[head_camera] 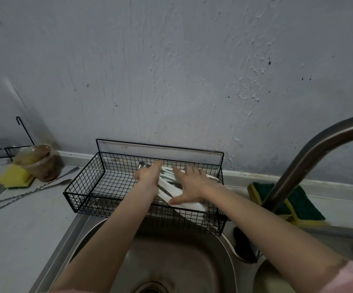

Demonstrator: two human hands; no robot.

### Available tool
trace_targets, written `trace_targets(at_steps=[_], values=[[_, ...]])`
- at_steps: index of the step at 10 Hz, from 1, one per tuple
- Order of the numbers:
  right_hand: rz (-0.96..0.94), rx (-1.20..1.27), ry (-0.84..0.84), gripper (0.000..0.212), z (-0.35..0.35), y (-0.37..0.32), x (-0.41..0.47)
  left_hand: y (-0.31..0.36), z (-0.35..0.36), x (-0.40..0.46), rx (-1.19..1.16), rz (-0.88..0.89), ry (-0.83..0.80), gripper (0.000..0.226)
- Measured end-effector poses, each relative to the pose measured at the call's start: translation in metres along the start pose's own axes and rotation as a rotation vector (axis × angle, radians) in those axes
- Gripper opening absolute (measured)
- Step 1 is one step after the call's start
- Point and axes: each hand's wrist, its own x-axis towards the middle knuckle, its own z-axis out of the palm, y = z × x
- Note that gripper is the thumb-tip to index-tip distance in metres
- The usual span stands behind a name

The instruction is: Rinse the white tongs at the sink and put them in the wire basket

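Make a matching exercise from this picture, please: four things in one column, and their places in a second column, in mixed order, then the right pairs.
Things:
1. white tongs
2. green and yellow sponge
3. brown plastic cup
4. long twisted metal spoon

Places:
A. lying flat on the counter left of the wire basket
B. behind the curved faucet, on the right
C. inside the wire basket, under both hands
D. far left, by the wall, next to a yellow sponge

Pairs: 1-C, 2-B, 3-D, 4-A
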Motion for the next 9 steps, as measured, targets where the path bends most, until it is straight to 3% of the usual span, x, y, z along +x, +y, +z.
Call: trace_targets(at_steps=[1,2,5,7,8,9], values=[[-0.032,-0.057,0.013,0.1,0.005,0.001,0.001,0.002,-0.001,-0.01,0.069,-0.05,-0.04,0.02],[-0.048,-0.046,0.022,0.098,0.005,0.004,0.001,0.008,0.002,-0.019,0.099,-0.021,-0.073,0.013],[-0.025,-0.011,0.013,0.076,-0.01,-0.002,-0.013,0.01,-0.002,-0.037,0.356,0.092,-0.187,0.014],[0.009,0.02,-0.043,0.063,-0.041,-0.012,-0.05,0.025,-0.006,-0.077,0.834,0.308,-0.235,0.048],[0.006,0.016,-0.07,0.057,-0.054,-0.012,-0.08,0.03,-0.009,-0.105,1.094,0.419,-0.27,0.025],[0.003,0.004,-0.095,0.055,-0.062,-0.011,-0.109,0.029,-0.009,-0.135,1.197,0.41,-0.267,0.031]])
